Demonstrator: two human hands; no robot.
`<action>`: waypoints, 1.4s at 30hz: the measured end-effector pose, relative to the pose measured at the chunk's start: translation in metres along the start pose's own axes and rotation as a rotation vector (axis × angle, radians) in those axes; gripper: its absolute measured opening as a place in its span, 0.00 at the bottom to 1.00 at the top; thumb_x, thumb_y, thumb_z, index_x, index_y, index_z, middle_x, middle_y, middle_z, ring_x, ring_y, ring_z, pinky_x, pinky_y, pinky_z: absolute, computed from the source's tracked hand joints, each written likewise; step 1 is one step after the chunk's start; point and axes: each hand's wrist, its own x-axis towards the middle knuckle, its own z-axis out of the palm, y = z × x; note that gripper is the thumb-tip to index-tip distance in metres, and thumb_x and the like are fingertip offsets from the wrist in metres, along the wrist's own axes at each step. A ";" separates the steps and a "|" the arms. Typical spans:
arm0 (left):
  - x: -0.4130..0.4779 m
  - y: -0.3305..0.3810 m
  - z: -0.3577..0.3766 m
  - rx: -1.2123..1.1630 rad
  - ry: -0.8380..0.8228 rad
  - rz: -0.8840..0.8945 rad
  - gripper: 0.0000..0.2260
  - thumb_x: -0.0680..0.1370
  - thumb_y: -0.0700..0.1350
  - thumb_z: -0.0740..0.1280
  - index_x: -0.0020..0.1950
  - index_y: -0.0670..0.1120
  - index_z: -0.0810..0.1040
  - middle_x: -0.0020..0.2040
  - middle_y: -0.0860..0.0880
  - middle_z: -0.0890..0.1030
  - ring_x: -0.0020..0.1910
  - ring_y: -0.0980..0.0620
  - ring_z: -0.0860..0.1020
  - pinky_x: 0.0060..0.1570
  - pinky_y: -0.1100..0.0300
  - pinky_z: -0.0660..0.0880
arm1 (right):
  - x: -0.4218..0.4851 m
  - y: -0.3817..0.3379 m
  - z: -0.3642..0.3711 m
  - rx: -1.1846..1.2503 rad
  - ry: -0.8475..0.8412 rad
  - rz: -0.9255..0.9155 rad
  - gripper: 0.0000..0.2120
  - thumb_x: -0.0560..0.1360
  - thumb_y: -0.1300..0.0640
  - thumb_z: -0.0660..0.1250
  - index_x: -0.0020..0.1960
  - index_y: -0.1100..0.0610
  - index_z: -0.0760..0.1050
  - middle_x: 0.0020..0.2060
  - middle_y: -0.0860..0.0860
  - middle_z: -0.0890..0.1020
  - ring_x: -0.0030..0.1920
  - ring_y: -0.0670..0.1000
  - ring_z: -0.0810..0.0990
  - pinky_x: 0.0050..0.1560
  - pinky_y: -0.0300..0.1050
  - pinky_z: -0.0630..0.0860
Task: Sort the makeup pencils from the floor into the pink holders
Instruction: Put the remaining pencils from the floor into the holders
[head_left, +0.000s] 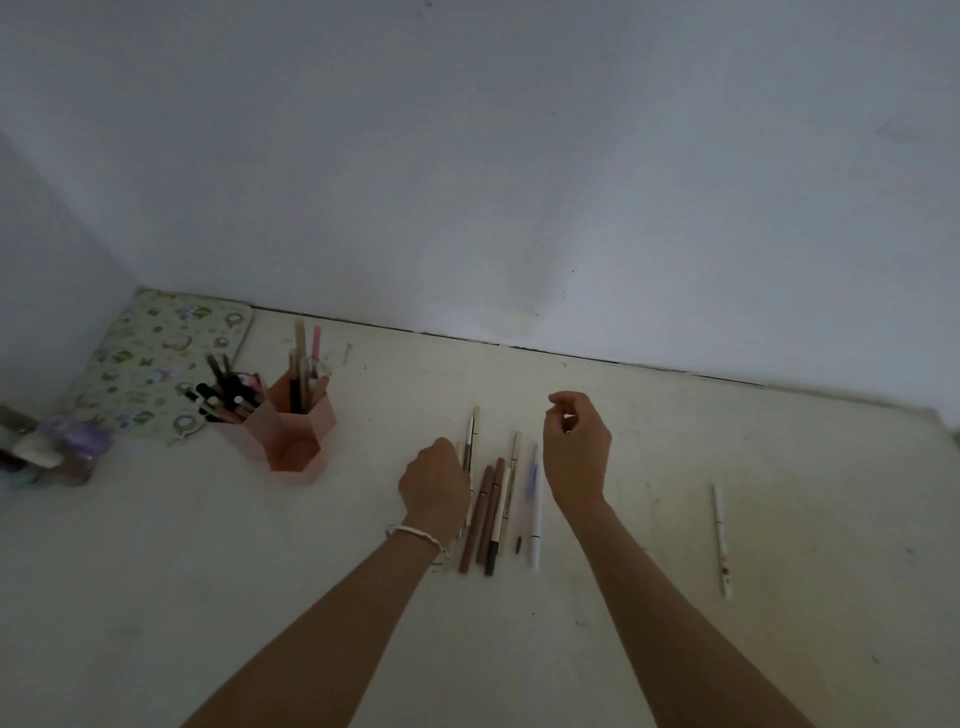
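So the sorting is maybe halfway done: both pink holders (288, 431) over on the left already have a bunch of pencils standing in them, but there's a cluster of makeup pencils (493, 499) left on the floor (727, 649) between the hands, plus one white pencil (721, 538) lying well apart to the right. The left hand (435, 488) is down at the left edge of the cluster, fingers curled, and it looks like it's closing on a pencil there, though the hand covers the contact so I can't say for sure. The right hand (576, 447) hovers above, fingers loosely curled, holding nothing. The room is dim, and the stuff at the far left edge is blurry and cut off.
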 end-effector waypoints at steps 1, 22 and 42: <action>-0.001 0.002 0.000 -0.003 -0.010 -0.014 0.07 0.79 0.43 0.64 0.55 0.43 0.74 0.54 0.44 0.79 0.52 0.45 0.79 0.47 0.55 0.74 | 0.000 -0.003 0.002 0.012 -0.001 -0.004 0.10 0.77 0.65 0.61 0.52 0.54 0.78 0.41 0.45 0.81 0.28 0.41 0.73 0.32 0.33 0.70; -0.007 -0.034 -0.134 -0.693 0.495 0.337 0.17 0.78 0.38 0.67 0.65 0.50 0.73 0.40 0.58 0.76 0.37 0.66 0.79 0.33 0.75 0.72 | -0.031 -0.023 0.083 -0.628 -0.530 -0.138 0.12 0.79 0.59 0.60 0.62 0.60 0.70 0.51 0.58 0.81 0.52 0.58 0.79 0.50 0.50 0.77; 0.030 -0.106 -0.174 0.160 0.726 0.216 0.12 0.79 0.46 0.65 0.60 0.46 0.79 0.63 0.44 0.76 0.70 0.43 0.68 0.69 0.50 0.60 | -0.031 -0.141 0.092 0.303 -0.101 -0.460 0.21 0.75 0.63 0.65 0.64 0.50 0.64 0.34 0.47 0.75 0.34 0.45 0.72 0.37 0.31 0.70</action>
